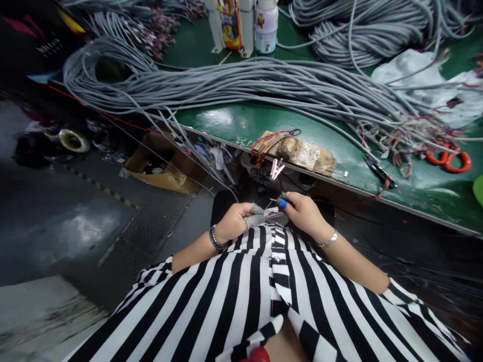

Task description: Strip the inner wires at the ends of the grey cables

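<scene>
Low in front of my striped shirt, my left hand (236, 219) pinches the end of a grey cable (228, 187) between taped fingertips. Coloured inner wires (274, 215) fan out from that end to the right. My right hand (303, 211), with a blue covering on the thumb, is closed on a thin pale strand at the cable end. Both hands are a little apart, below the table edge. A long bundle of grey cables (226, 83) lies across the green table (226, 118), its stripped ends (407, 136) at the right.
A taped wooden block (305, 153) and a pink clip (276, 169) sit at the table's edge. Orange-handled scissors (458, 160) and a black-handled tool (381, 171) lie to the right. A cardboard box (162, 168) stands below; a bottle (266, 25) and more cable coils (362, 30) are behind.
</scene>
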Available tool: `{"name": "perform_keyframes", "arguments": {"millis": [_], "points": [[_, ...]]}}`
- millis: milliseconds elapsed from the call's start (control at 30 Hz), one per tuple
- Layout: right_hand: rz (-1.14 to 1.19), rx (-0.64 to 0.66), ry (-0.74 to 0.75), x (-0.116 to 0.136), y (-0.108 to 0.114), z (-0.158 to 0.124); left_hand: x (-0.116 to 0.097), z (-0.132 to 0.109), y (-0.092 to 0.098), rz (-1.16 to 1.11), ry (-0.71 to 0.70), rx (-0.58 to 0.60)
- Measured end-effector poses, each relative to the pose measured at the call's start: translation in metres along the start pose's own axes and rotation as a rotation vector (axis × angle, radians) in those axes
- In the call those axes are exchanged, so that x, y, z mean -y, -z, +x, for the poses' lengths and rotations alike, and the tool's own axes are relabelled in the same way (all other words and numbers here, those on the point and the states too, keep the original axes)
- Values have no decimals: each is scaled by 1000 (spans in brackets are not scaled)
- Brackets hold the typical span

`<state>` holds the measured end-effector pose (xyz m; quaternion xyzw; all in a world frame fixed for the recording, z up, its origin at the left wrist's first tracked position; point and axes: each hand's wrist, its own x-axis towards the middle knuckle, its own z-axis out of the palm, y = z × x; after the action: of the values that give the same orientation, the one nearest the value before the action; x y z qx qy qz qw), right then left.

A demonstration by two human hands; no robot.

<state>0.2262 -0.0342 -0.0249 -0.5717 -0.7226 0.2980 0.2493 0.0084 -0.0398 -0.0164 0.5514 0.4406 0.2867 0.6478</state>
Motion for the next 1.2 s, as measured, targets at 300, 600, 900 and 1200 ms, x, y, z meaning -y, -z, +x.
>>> {"name": "perform_keyframes", "arguments": {"millis": [300, 600, 900, 1200], "points": [[478, 101, 79, 16, 5, 0, 4, 4, 0, -32, -24, 14], [1359, 489, -464, 2, -16, 9, 10, 1, 10, -212, 72, 174], [1004, 191, -315, 7, -18, -5, 21, 9, 11, -331, 49, 42], [337, 14, 85, 20, -10, -14, 21, 13, -1, 104, -18, -131]]}}
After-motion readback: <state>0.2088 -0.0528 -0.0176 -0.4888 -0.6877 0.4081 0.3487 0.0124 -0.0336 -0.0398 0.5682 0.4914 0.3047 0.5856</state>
